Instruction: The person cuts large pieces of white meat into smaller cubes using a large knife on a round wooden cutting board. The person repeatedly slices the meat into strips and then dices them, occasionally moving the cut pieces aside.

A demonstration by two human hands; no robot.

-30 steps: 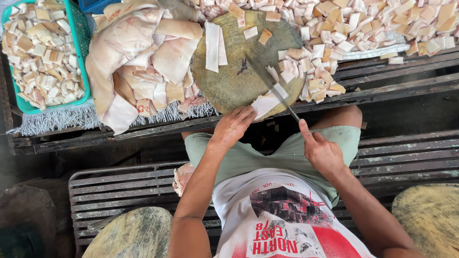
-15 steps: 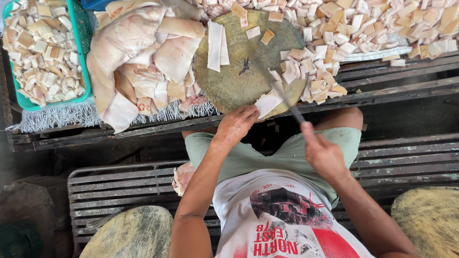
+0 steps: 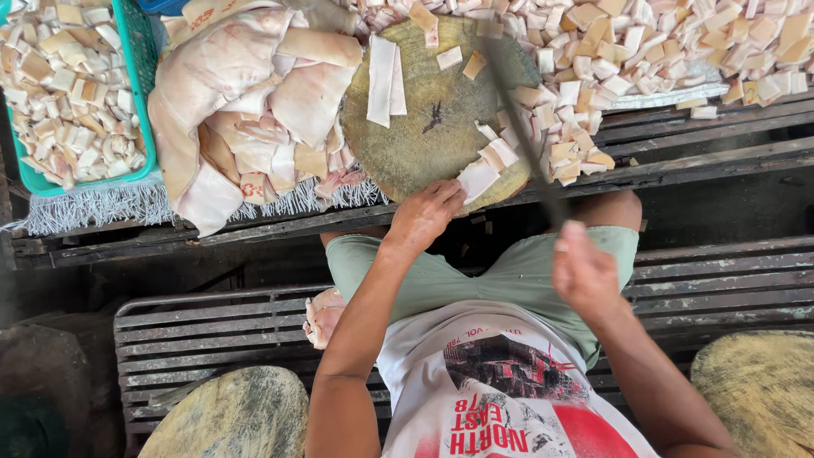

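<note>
Gripping the handle of a long knife, my right hand is clenched and blurred with motion, raised over my lap; the blade slants up across the round wooden chopping block. My left hand presses its fingertips on a pale strip of pork skin at the near edge of the block, pinning it flat rather than closing around it.

Half a second ago the right hand sat lower and nearer the block with the blade down by the strip; now it has swung up and back, and the knife is lifted. The left hand has stayed on the strip.

On the block's far side lie two long cut strips and a few small squares. The block rests on a dark slatted wooden bench, and I sit on another slatted bench with two more round blocks at its ends.

Left of the block, large sheets of skin are heaped on a fringed cloth. Beyond them a teal plastic basket holds cut squares. A big pile of cut squares spreads to the right of the block.
</note>
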